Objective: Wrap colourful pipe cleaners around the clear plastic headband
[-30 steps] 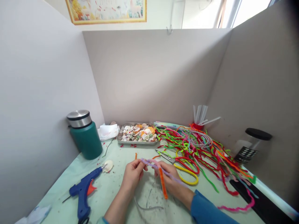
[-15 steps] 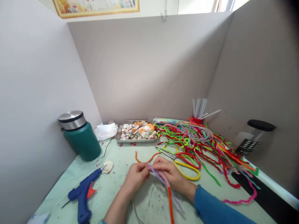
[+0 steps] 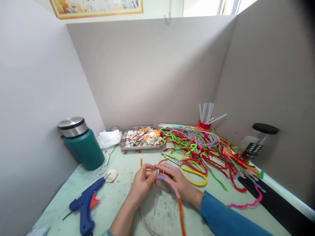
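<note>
Between my hands is a thin grey hoop (image 3: 145,223), its right side covered by an orange pipe cleaner (image 3: 181,214) with pink and a purple pipe cleaner (image 3: 162,178) higher up. My left hand (image 3: 141,183) is closed at the hoop's top, thumb and fingers pinched by the purple end. My right hand (image 3: 180,180) has its fingers curled over the purple stretch, fingertips meeting those of my left hand. What lies exactly between the fingertips is partly hidden. Just right of my right hand, scissors (image 3: 194,177) with red and yellow handles lie on the table.
A blue glue gun (image 3: 86,203) lies left, its nozzle touching a shell (image 3: 112,175). Behind are a green bottle (image 3: 86,147), white tissue (image 3: 109,138) and a metal tray (image 3: 141,148) of shells and buttons. Tangled pipe cleaners (image 3: 197,141) and a black-lidded jar (image 3: 258,141) occupy the right.
The loose purple tail that hung below my right hand has gone from there; some purple now shows behind that hand. My fingertips have shifted along the hoop. The view has turned slightly right.
</note>
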Tool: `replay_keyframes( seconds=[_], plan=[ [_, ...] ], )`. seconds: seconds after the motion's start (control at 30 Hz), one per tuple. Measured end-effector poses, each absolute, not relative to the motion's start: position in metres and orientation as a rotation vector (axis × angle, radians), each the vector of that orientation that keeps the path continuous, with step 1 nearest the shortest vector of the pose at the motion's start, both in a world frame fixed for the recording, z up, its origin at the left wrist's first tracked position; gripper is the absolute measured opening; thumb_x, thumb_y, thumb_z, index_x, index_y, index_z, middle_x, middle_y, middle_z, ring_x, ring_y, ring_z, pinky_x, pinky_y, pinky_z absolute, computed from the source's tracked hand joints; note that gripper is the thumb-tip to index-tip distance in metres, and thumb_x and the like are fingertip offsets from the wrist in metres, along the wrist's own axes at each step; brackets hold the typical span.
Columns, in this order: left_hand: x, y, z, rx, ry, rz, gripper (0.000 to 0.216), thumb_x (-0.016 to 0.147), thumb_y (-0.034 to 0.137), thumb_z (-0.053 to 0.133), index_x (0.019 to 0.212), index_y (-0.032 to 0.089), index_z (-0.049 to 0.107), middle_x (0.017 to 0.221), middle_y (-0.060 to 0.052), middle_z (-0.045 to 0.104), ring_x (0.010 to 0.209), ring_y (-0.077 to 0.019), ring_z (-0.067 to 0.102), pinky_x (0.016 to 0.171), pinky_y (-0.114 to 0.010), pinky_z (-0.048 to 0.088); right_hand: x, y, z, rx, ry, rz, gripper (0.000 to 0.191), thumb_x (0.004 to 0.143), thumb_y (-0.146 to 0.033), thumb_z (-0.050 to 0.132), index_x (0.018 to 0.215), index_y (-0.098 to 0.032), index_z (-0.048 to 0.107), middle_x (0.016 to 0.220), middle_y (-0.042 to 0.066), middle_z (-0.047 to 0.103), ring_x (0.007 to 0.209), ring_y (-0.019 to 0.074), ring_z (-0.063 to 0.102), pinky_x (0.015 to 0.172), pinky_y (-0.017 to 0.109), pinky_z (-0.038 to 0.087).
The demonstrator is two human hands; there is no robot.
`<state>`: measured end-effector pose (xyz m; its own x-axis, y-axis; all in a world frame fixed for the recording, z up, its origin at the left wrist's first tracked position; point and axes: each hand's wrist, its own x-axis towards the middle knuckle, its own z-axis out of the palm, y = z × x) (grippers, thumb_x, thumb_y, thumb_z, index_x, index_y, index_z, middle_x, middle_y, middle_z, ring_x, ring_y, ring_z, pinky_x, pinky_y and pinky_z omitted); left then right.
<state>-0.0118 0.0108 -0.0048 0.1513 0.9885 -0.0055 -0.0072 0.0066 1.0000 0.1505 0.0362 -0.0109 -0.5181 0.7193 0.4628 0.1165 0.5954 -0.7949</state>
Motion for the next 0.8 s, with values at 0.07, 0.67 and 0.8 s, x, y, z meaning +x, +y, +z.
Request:
replay_keyframes(
  seconds=[0.07,0.67,0.8],
  plan=[
    [-0.012,0.011,-0.004,1.242,1.059,1.106,0.032,0.073,0.042,0.058,0.089,0.018,0.041,0.050,0.005,0.056,0.033,-0.0031,0.028,0.037,-0.016,0.019,0.151,0.037,-0.013,-0.724,-1.974,0.900,0.034,0.088,-0.036,0.045,0.116,-0.022,0.057,0.096,0.008,0.059,0.086,0.0185,0.054,0.076,0.031,0.043],
    [-0.013,0.018,-0.009,1.324,1.318,1.282,0.026,0.070,0.040,0.062,0.073,0.013,0.062,0.056,0.001,0.057,0.053,-0.0110,0.049,0.051,-0.020,0.034,0.146,0.037,-0.017,-0.862,-1.939,0.652,0.021,0.086,-0.029,0.048,0.073,-0.017,0.058,0.070,0.003,0.054,0.065,0.0142,0.050,0.060,0.025,0.038],
    [-0.014,0.017,-0.008,1.328,1.368,1.281,0.028,0.071,0.041,0.060,0.078,0.014,0.067,0.056,0.001,0.055,0.048,-0.0095,0.043,0.046,-0.019,0.028,0.145,0.035,-0.014,-0.816,-1.959,0.674,0.016,0.084,-0.027,0.052,0.072,-0.018,0.058,0.073,0.003,0.054,0.067,0.0146,0.050,0.061,0.025,0.040]
  ],
)
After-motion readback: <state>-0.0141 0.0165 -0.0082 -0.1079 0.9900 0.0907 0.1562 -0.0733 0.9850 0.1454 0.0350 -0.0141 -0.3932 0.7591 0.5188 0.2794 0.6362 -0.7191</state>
